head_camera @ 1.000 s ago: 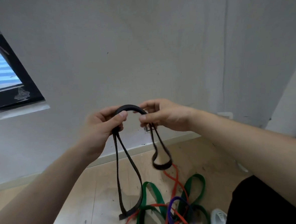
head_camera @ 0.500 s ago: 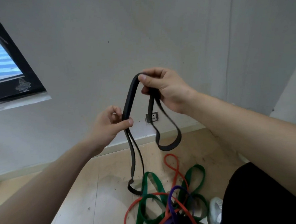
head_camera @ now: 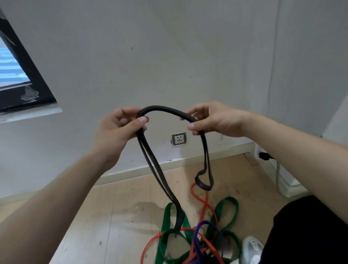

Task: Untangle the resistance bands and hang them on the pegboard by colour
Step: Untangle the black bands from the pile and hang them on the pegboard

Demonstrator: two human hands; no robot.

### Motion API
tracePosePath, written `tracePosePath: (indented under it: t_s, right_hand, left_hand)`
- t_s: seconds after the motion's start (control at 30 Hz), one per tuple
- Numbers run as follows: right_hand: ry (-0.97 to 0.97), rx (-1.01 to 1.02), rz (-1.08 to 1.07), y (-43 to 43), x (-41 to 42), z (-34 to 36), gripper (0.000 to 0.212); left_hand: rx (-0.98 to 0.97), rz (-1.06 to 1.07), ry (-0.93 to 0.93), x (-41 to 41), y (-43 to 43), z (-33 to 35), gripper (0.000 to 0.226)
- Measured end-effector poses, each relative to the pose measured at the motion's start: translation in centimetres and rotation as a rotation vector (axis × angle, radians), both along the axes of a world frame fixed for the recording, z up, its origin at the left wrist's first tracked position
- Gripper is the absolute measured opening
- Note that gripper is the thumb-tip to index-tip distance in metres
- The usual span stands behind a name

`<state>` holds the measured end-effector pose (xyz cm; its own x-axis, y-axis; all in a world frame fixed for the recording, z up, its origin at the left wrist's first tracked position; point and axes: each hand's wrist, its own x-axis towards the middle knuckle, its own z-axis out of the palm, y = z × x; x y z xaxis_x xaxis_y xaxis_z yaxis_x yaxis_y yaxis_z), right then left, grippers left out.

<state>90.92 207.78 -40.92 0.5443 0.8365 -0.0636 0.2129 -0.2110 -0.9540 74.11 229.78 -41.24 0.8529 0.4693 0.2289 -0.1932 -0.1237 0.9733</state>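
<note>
We held the flat black band [head_camera: 161, 108] at frame centre, arched between our left hand [head_camera: 116, 131] and right hand [head_camera: 215, 121], each pinching it with thumb and curled fingers. Its loops dangled over a tangled green band [head_camera: 168, 220], red band [head_camera: 203, 201] and purple band [head_camera: 198, 236] on the floor [head_camera: 93, 228]; a wall socket [head_camera: 179, 139] sat behind.

Below the socket [head_camera: 179, 139], the tangle [head_camera: 166, 217] (green, red, purple bands) runs off the bottom edge; so does the shoe [head_camera: 251, 249], lower right of it.
</note>
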Motion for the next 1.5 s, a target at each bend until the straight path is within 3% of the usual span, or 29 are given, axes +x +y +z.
tracePosePath:
  t_s: [0.13,0.27,0.43,0.6,0.8,1.23,1.37,1.5]
  right_hand:
    - [-0.080,0.053,0.072,1.8,-2.0,-0.2,0.037]
    - [-0.068,0.268,-0.012,3.4,-3.3,0.2,0.024]
    - [-0.114,0.346,-0.079,4.2,-3.6,0.4,0.012]
    - [-0.034,0.441,-0.112,4.4,-3.6,0.5,0.009]
    - [-0.099,0.271,-0.008,4.0,-3.4,-0.3,0.026]
    - [-0.516,0.182,0.012,3.1,-3.8,1.2,0.022]
    - [-0.471,0.204,0.029,2.9,-3.9,1.8,0.023]
    - [-0.401,0.284,0.056,2.9,-4.2,2.3,0.022]
  left_hand:
    - [0.039,-0.054,-0.018,0.5,-1.8,0.6,0.019]
    - [0.117,-0.095,-0.004,0.8,-2.5,0.6,0.021]
    - [0.292,-0.120,0.085,0.5,-1.3,0.0,0.029]
    - [0.318,-0.128,0.150,0.0,-0.5,-1.0,0.016]
    - [0.187,-0.050,0.011,-0.1,0.0,0.0,0.019]
    - [0.325,-0.112,0.000,0.7,-1.5,-0.6,0.024]
    - [0.269,-0.161,0.003,0.6,-1.4,-1.0,0.029]
    - [0.359,-0.177,0.094,0.1,-1.8,-1.9,0.047]
